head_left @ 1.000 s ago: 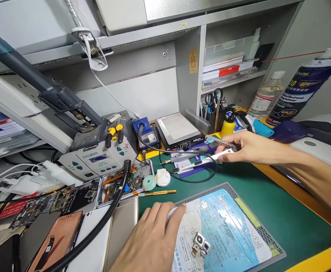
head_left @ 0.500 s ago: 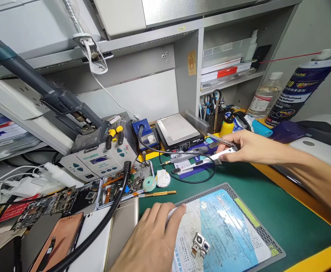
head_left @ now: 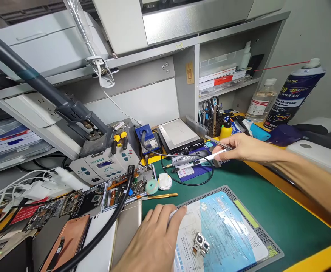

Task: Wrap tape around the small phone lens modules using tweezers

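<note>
My right hand [head_left: 239, 147] is closed round a pair of grey metal tweezers [head_left: 218, 142], which point left. Right under its thumb is the handle of a white brush with a dark bristle head [head_left: 201, 161]; whether the fingers also grip it I cannot tell. My left hand [head_left: 154, 236] rests at the left edge of the work mat [head_left: 263, 236], thumb apart from the loosely bent fingers. A blue and white sheet [head_left: 225, 223] lies on the mat. On it sits a small silver camera module [head_left: 201, 242], to the right of my left hand.
A black hose [head_left: 120, 206] crosses phones [head_left: 97, 234] at left. Behind are a parts tray [head_left: 138, 185], a rework station [head_left: 105, 162] and a heating plate [head_left: 179, 134]. A spray can [head_left: 294, 94] and a clear bottle [head_left: 262, 100] stand back right.
The view has tilted up and shifted slightly. My right hand has moved a little left relative to the white brush, with the tweezers. My left hand and the camera module stay put.
</note>
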Demonstrator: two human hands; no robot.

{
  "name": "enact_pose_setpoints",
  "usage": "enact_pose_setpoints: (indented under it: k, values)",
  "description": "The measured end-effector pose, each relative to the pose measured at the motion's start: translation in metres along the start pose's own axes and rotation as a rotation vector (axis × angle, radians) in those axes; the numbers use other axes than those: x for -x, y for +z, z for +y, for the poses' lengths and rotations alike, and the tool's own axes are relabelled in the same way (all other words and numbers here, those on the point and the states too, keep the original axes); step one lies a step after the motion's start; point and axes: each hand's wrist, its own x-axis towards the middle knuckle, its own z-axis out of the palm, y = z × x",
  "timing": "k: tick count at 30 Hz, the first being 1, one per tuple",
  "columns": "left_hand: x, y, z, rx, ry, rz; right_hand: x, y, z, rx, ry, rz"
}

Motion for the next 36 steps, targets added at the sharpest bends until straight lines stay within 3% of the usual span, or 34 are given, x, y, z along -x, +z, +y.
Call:
enact_pose_setpoints:
  k: [7, 16, 23, 29, 36]
  values:
    - [-0.007, -0.008, 0.005, 0.092, -0.090, -0.151, -0.011, 0.001, 0.020, 0.210, 0.009, -0.040]
    - [-0.005, -0.009, 0.008, 0.130, -0.111, -0.147, -0.014, 0.013, 0.024, 0.457, -0.023, -0.043]
    - [-0.004, -0.003, 0.004, 0.097, -0.064, -0.103, -0.010, 0.012, 0.018, 0.495, 0.001, -0.054]
    - [-0.002, 0.018, -0.013, 0.034, 0.007, 0.021, -0.011, -0.003, 0.021, 0.496, 0.061, 0.009]
    - [-0.005, 0.050, -0.028, -0.053, -0.002, 0.157, -0.012, -0.001, 0.027, 0.507, 0.070, -0.081]
